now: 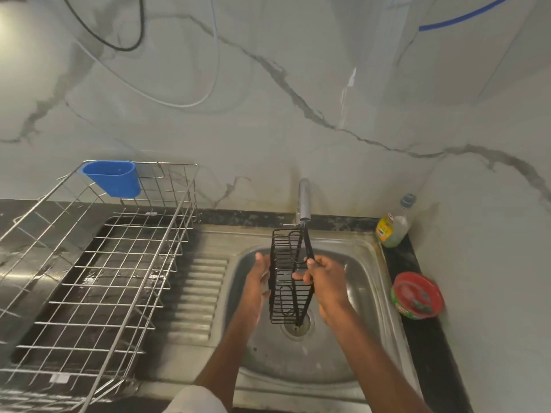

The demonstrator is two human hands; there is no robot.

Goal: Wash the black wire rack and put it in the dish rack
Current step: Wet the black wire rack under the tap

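The black wire rack (pixel 287 281) stands on end over the steel sink (pixel 363 296), its top just under the tap (pixel 304 201). My left hand (pixel 258 277) holds its left side, fingers behind the wires. My right hand (pixel 323 274) grips its right edge, thumb and fingers pinching the frame. The drain (pixel 301 324) lies directly below the rack. Whether water runs from the tap is unclear. The steel wire dish rack (pixel 98 272) sits on the counter to the left of the sink and holds no dishes.
A blue plastic cup (pixel 114 177) hangs on the dish rack's back rail. A bottle of pale liquid (pixel 393 226) and a round red-lidded tub (pixel 417 295) stand on the dark counter right of the sink. A marble wall rises behind.
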